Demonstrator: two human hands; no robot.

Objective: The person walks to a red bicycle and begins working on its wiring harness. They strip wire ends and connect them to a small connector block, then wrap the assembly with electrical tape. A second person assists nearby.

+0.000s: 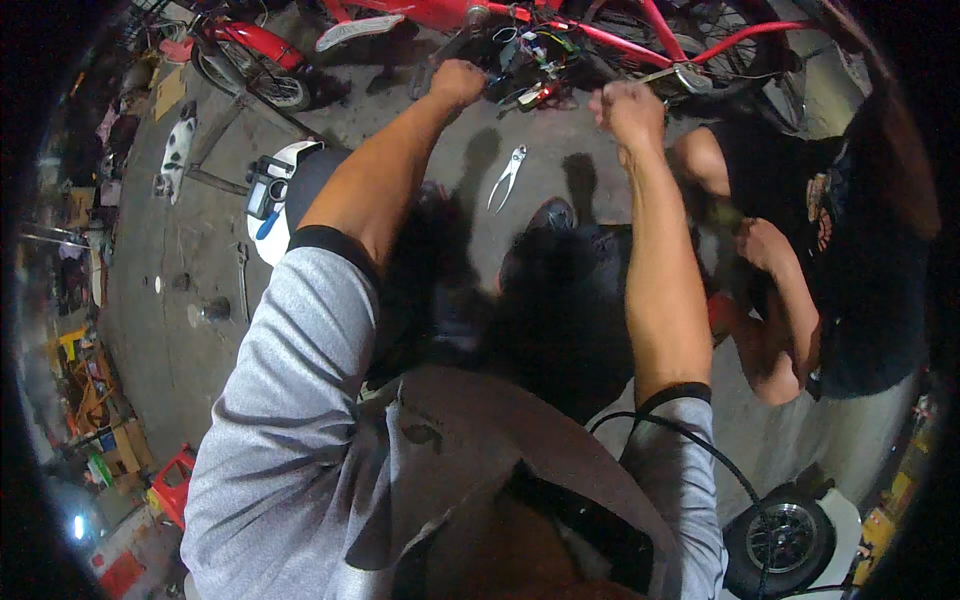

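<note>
Pliers [508,179] and wrench [243,282] lie well apart on a grey floor [545,150]

The floor is dull and marked with darker patches, and shadows fall on it either side of the pliers. These lie near the middle, their handles spread toward the lower edge. A dark shoe [553,214] rests close by. Along the far side stands a red bike [425,14]; farther left, a spoked wheel [285,92] under a red fender meets the ground. To the left, the wrench lies lengthwise near a dark, round-sided piece [212,309]. Beyond them are a small pale object [158,284] and a black-and-white spotted shape [178,150], too unclear to identify.
</note>
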